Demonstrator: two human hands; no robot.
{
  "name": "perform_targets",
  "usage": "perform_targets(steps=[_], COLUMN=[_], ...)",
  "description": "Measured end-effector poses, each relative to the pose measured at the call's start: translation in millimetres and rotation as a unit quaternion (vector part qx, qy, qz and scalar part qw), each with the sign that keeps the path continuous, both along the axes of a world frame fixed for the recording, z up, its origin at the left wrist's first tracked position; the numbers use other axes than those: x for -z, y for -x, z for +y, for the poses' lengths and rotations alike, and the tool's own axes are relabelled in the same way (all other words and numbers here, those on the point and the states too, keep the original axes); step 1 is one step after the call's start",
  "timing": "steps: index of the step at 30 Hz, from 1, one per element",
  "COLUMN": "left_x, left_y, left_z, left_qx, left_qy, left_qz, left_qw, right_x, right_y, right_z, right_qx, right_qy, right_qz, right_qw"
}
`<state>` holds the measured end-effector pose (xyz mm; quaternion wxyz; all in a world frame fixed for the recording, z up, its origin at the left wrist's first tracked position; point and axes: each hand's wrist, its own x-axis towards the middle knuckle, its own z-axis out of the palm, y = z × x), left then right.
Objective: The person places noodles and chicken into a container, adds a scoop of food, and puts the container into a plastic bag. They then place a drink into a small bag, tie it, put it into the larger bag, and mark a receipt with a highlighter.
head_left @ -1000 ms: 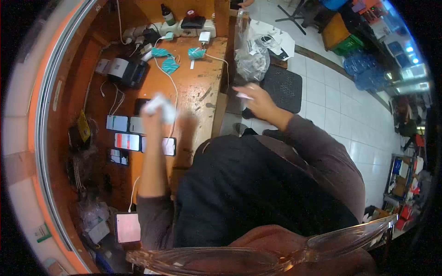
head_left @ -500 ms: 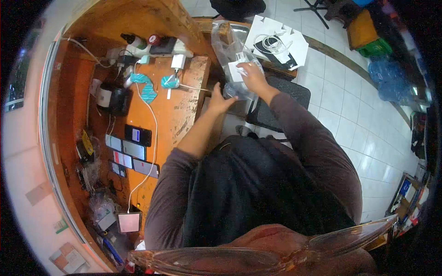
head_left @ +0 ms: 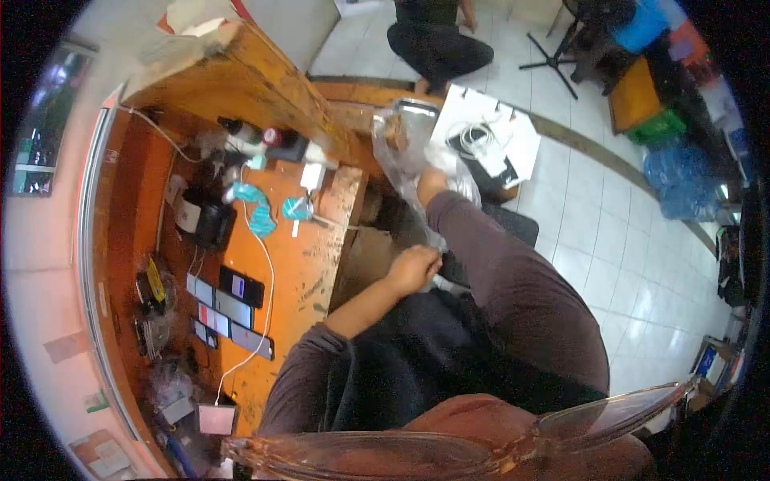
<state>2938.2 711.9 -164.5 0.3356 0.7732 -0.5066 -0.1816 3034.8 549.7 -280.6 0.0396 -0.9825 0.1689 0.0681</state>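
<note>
Left hand [head_left: 413,268] has left the table [head_left: 313,240] and now clenches the plastic bag [head_left: 401,152], upper centre; right hand [head_left: 427,183] sits inside, grip unseen.

Pose of the arms, seen from above. The left hand [head_left: 413,269] is curled into a closed fist, held near the chest at mid-scene. The bare left forearm [head_left: 365,303] rises toward it from a sleeve [head_left: 301,377] pushed to the elbow. The right hand [head_left: 428,183] lies farther out, just beyond the left. Its fingers are hidden, so the grip cannot be told. The sleeved right arm [head_left: 501,268] is bent at the elbow and reaches far and leftward.
</note>
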Motion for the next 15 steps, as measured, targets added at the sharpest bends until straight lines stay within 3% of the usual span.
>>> perform_targets(steps=[2, 5, 9, 13, 15], left_x=[-14, -27, -60, -83, -107], left_y=[-4, -15, -37, -51, -62], left_z=[3, 27, 85, 176, 229], left_qx=[0.018, -0.016, -0.12, -0.257, -0.317], left_qy=[-0.025, -0.004, -0.008, -0.013, -0.027], left_qz=[0.002, -0.007, -0.054, -0.105, -0.185], left_qw=[1.0, 1.0, 0.991, 0.961, 0.93], right_x=[-3, 2, -21, -110, -182], right_y=[-1, 4, -2, 6, 7], right_z=[-11, -24, -46, -34, 10], right_qx=[-0.055, -0.047, -0.264, -0.242, -0.2], right_qy=[-0.051, -0.166, -0.15, -0.067, -0.075], right_qz=[0.064, -0.069, 0.082, 0.035, 0.025], right_qw=[0.995, 0.983, 0.949, 0.967, 0.977])
